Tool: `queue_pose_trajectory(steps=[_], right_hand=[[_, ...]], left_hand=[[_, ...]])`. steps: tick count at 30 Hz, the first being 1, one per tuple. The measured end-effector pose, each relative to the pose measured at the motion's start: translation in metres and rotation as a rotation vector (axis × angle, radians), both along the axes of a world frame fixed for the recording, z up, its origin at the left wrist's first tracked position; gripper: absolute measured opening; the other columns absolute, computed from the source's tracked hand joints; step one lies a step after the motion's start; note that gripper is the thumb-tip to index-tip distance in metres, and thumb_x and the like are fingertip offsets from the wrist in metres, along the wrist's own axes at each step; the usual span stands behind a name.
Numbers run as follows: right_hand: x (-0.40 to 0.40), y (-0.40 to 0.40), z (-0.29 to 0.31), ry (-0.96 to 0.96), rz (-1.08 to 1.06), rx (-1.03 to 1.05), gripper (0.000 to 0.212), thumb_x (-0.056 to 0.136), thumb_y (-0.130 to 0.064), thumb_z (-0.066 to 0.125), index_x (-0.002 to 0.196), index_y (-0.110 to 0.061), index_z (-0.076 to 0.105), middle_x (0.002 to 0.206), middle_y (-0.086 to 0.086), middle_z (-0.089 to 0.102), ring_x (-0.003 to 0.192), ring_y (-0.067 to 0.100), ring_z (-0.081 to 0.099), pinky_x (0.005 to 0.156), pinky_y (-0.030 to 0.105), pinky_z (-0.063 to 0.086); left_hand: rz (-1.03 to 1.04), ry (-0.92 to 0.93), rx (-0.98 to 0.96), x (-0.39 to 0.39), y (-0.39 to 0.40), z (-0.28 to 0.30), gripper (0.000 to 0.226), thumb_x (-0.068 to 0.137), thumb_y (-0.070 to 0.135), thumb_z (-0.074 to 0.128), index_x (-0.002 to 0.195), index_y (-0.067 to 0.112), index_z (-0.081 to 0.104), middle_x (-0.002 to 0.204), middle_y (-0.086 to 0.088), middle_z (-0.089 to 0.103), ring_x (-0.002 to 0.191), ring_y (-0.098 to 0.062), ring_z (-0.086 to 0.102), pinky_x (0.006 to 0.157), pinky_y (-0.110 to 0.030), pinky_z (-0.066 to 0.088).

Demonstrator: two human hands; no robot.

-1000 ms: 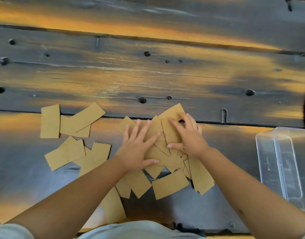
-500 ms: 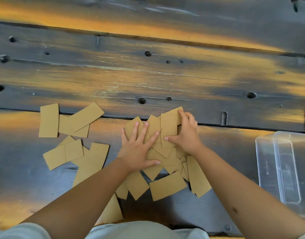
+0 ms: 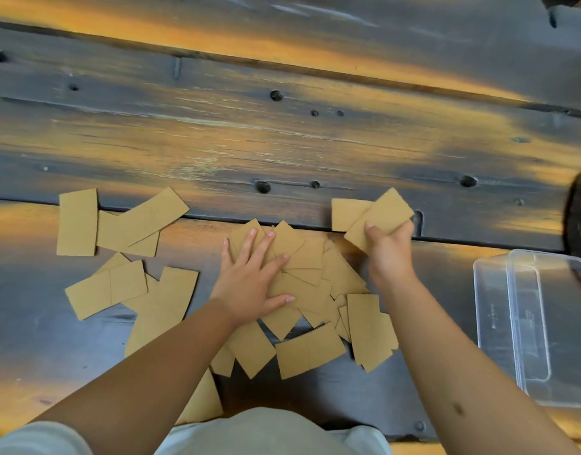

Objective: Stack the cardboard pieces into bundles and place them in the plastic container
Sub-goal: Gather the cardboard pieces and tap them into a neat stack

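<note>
I see the big wooden table (image 3: 282,142), and the plastic container (image 3: 532,320) sits well to the right of my right hand (image 3: 389,254). The cardboard pieces (image 3: 312,280) lie messy under my left hand (image 3: 249,284), which rests flat with fingers spread. My right hand pinches a few pieces (image 3: 377,215). I think I'm building the first bundle; next I should line up their edges.

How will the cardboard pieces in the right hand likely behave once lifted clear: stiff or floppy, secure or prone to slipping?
Probably stiff: the cardboard pieces jut past the right hand with no visible droop. Likely light, since a fingers-and-thumb grip at one end seems to carry them. They may slide apart: the two are already fanned, not aligned.
</note>
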State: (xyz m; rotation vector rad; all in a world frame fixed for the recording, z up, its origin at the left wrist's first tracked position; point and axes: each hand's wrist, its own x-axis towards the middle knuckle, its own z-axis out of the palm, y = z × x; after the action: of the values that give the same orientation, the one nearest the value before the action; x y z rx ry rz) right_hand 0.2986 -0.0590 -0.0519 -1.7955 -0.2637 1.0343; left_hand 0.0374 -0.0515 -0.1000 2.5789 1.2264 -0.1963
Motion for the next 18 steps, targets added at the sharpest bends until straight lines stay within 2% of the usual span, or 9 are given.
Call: queue_pose_trajectory(steps=[2,4,7,9,11,12,13,15,18], right_hand=[[0.002,-0.003,0.006,0.111,-0.016,0.021,0.047,0.090,-0.002,0.059,0.124,-0.025,0.037,0.117,0.000,0.058,0.107,0.016,0.057,0.096,0.042,0.046],[-0.007,-0.007,0.010,0.056,0.226,-0.104,0.049,0.089,-0.005,0.060,0.128,-0.024,0.038,0.117,-0.001,0.059,0.107,0.017,0.058,0.095,0.044,0.047],[-0.038,-0.015,0.003,-0.228,0.642,-0.289,0.049,0.085,-0.018,0.068,0.126,-0.025,0.044,0.122,0.000,0.052,0.116,0.020,0.051,0.095,0.037,0.044],[-0.061,-0.018,-0.004,-0.485,0.795,-0.392,0.059,0.080,-0.036,0.071,0.131,-0.031,0.042,0.129,-0.001,0.036,0.126,0.021,0.033,0.099,0.033,0.032],[-0.081,-0.018,-0.007,-0.711,0.865,-0.512,0.069,0.072,-0.055,0.069,0.131,-0.043,0.036,0.139,-0.003,0.019,0.131,0.024,0.015,0.102,0.044,0.024],[-0.089,-0.018,-0.007,-0.745,0.858,-0.538,0.071,0.070,-0.058,0.068,0.131,-0.046,0.035,0.143,-0.002,0.015,0.133,0.026,0.011,0.103,0.049,0.024],[-0.095,-0.018,-0.007,-0.747,0.840,-0.535,0.071,0.069,-0.059,0.067,0.131,-0.046,0.034,0.144,-0.001,0.015,0.134,0.027,0.012,0.103,0.051,0.025],[-0.103,-0.016,-0.007,-0.707,0.825,-0.463,0.070,0.072,-0.055,0.067,0.133,-0.040,0.035,0.139,0.001,0.023,0.129,0.027,0.025,0.099,0.046,0.034],[-0.102,-0.009,-0.006,-0.536,0.784,-0.381,0.077,0.072,-0.042,0.075,0.134,-0.030,0.032,0.130,0.001,0.027,0.120,0.025,0.041,0.096,0.041,0.044]], left_hand=[[0.003,-0.001,-0.001,0.000,0.000,0.000,0.082,0.078,0.086,0.026,0.137,0.033,0.043,0.159,-0.008,0.018,0.147,-0.035,0.005,0.108,-0.071,0.005],[0.020,-0.006,-0.001,0.000,-0.001,-0.001,0.086,0.077,0.087,0.028,0.137,0.029,0.044,0.159,-0.007,0.018,0.147,-0.033,0.005,0.109,-0.070,0.004],[0.080,0.000,-0.010,0.000,-0.001,-0.002,0.106,0.072,0.090,0.028,0.148,0.017,0.022,0.160,-0.005,0.016,0.148,-0.028,0.003,0.110,-0.068,0.008],[0.062,-0.018,-0.003,-0.001,-0.002,-0.003,0.112,0.071,0.090,0.030,0.152,0.016,0.007,0.161,-0.009,0.012,0.148,-0.029,0.002,0.107,-0.071,0.015],[-0.002,-0.050,-0.001,-0.002,-0.002,-0.003,0.112,0.069,0.090,0.034,0.152,0.020,0.006,0.161,-0.012,0.008,0.147,-0.033,0.002,0.102,-0.075,0.018],[-0.032,-0.066,0.000,-0.003,-0.001,-0.003,0.112,0.067,0.091,0.035,0.153,0.024,0.007,0.161,-0.013,0.006,0.147,-0.035,0.002,0.101,-0.077,0.016],[-0.056,-0.077,0.001,-0.004,-0.001,-0.003,0.112,0.066,0.092,0.035,0.153,0.028,0.007,0.161,-0.012,0.004,0.147,-0.036,0.001,0.102,-0.078,0.012],[-0.087,-0.082,-0.001,-0.005,0.000,-0.003,0.109,0.064,0.093,0.034,0.152,0.033,0.011,0.161,-0.011,0.001,0.147,-0.037,-0.001,0.102,-0.077,0.003],[-0.094,-0.061,-0.008,-0.004,0.000,-0.002,0.107,0.065,0.092,0.034,0.152,0.031,0.019,0.161,-0.011,0.006,0.147,-0.035,0.000,0.103,-0.076,0.004]])
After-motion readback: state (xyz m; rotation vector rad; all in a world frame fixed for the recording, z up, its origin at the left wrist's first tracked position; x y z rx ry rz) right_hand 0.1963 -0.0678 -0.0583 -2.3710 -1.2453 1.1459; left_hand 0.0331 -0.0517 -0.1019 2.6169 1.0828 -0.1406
